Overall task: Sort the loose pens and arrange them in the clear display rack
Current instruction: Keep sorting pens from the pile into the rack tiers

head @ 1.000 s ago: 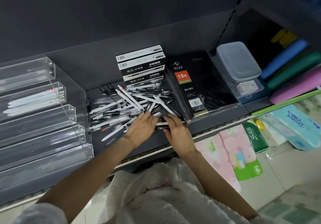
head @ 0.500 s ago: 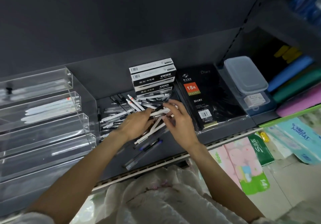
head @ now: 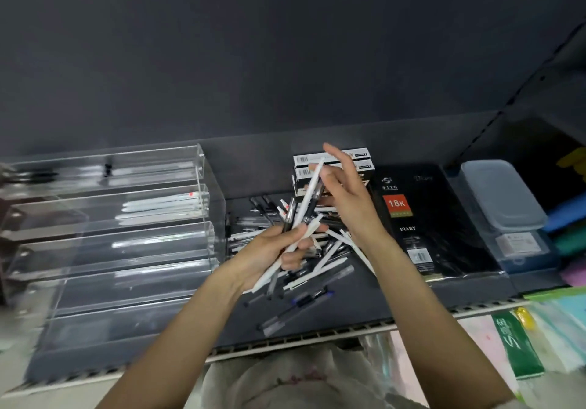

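**White and clear pens bunched in my left hand, rack off to the left**

White plastic barrels are what I have most of: my left hand [head: 279, 250], at the centre of the frame, is wrapped around a bundle of pens [head: 302, 215], white ones and clear ones with dark ink together. The bundle's long axis runs from lower left up to upper right, with its tips fanning up toward my right hand [head: 345, 193]. That hand is just beyond the bundle, its fingers spread and mostly straight; they meet the top of the tallest white pen, though I cannot tell whether they pinch it or only touch it.

Below and behind both hands, the loose pile of pens [head: 317, 259] lies scattered on the dark shelf [head: 412, 300], pointing every way.

The clear acrylic display rack [head: 126, 250] fills the left of the frame in stepped tiers, whose channels run left to right. White pens [head: 165, 207] already lie in the second tier from the top. I judge the left hand is the nearer one to the rack, and the bundle would need turning roughly level to match a channel.

Farther back stand stacked pen boxes [head: 361, 158], partly hidden by my right hand.
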Tool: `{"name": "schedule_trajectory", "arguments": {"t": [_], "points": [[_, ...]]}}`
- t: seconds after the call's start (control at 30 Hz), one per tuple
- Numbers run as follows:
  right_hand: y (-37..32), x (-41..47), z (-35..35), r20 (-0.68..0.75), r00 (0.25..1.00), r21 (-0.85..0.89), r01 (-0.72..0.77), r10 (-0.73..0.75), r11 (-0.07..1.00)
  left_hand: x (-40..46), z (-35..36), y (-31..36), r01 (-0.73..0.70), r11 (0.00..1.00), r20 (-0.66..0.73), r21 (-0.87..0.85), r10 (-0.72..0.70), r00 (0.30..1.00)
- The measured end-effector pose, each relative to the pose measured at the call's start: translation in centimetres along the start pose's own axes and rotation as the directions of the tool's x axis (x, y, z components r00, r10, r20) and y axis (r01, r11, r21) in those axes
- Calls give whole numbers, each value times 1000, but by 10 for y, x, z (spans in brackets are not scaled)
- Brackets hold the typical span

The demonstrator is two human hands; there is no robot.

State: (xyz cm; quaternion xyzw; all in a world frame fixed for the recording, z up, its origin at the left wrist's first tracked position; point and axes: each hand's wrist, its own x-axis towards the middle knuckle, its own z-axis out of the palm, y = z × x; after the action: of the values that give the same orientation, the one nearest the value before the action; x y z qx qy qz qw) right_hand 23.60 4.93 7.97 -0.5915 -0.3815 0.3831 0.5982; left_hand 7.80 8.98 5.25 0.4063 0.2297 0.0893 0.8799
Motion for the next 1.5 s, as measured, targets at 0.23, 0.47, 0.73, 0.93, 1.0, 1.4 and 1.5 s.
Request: {"name": "schedule_trajectory", "arguments": {"t": [0.23,0.47,0.73,0.93,1.0,1.4,1.5], "points": [[-1,1,24,71,997,-96,45,-39,994,-20,-6,-5,19,1000,-80,-24,-21,997],[5,-9,41,212,971,-194,-70,112,978,-35,-12,-15,9,999,-105,-30,-12,994],[-1,-32,43,78,988,-256,-107,130,961,-47,-19,-17,-100,952,-192,-288,45,980],[6,-38,54,152,977,-452,-64,148,890,-55,-17,-19,-151,949,-255,-278,78,964],[7,-34,57,194,969,-534,-27,154,845,-57,-17,-19,-144,962,-284,-232,74,956],[-24,-53,55,-196,979,-71,37,-50,997,-67,-23,-24,-344,849,-460,-401,138,877],[7,-77,82,-75,996,-305,20,-45,952,-63,-21,-23,-396,821,-483,-411,173,859]]}}
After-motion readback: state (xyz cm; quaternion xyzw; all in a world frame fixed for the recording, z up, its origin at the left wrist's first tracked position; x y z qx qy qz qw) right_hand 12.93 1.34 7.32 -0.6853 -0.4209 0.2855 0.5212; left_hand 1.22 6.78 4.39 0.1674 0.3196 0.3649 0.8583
